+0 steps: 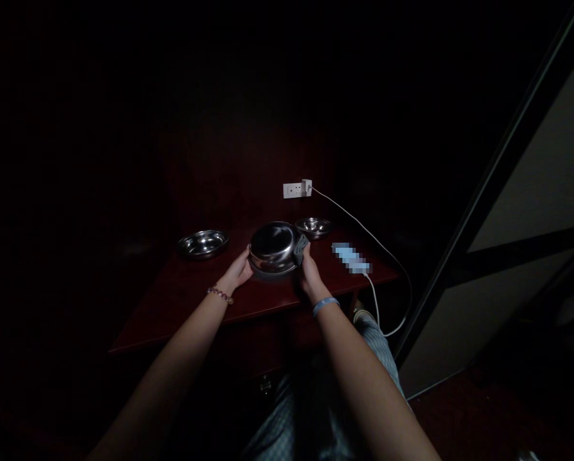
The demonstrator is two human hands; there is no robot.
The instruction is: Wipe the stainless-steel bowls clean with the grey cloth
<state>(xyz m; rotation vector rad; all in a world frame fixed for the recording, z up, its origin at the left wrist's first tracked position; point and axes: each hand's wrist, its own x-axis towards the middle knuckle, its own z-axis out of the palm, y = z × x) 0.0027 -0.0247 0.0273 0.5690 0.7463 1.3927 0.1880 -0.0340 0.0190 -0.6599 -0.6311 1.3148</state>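
A shiny metal bowl point(273, 248) is held bottom side up over the table, between both hands. My left hand point(241, 269) grips its left edge, fingers closed on the rim. At the bowl's right side, my right hand point(308, 269) presses a dark grey cloth point(301, 250) against the metal; its fingers are mostly hidden behind the cloth and bowl. Another metal bowl point(203, 244) sits upright on the table to the left. Behind the held bowl, to the right, stands a smaller metal bowl point(313, 227), also upright.
The dark red table point(171, 310) ends close to my knees. A phone point(352, 257) lies at its right, with a white cable point(375, 301) looping over the edge to a charger point(306, 187) in the wall socket point(292, 190). A framed panel point(507, 307) rises on the right.
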